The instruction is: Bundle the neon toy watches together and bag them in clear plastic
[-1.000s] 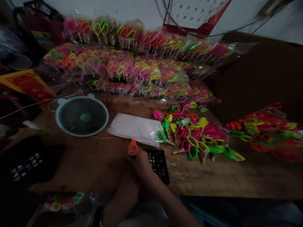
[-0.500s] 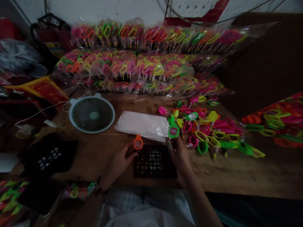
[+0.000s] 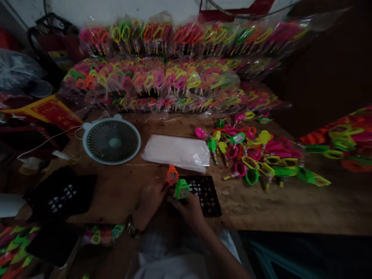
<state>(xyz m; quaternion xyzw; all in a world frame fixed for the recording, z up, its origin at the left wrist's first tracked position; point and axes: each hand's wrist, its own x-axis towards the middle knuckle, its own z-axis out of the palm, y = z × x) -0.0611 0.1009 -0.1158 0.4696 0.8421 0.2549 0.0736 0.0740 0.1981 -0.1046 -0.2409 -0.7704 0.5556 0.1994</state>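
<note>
An orange toy watch (image 3: 172, 176) stands at the far left corner of a black grid tray (image 3: 213, 195). My left hand (image 3: 149, 203) is closed at its base, the fingertips partly hidden. My right hand (image 3: 192, 211) grips a green toy watch (image 3: 182, 189) over the tray's left side, close beside the orange one. The lower part of the green watch is hidden by my fingers. To the right lies a loose pile of bright toy watches (image 3: 238, 138), some with striped tubes attached. Behind the tray is a stack of clear plastic bags (image 3: 176, 151).
A round fan (image 3: 114, 141) sits at the left with a white cable. Wrapped rows of toy watches (image 3: 151, 79) line the back. More black trays (image 3: 62, 195) lie at the left, and another heap of watches (image 3: 343, 143) is at the far right.
My right hand has moved left from the pile's edge to the tray, carrying the green toy watch. My left hand has shifted slightly right, staying by the orange watch.
</note>
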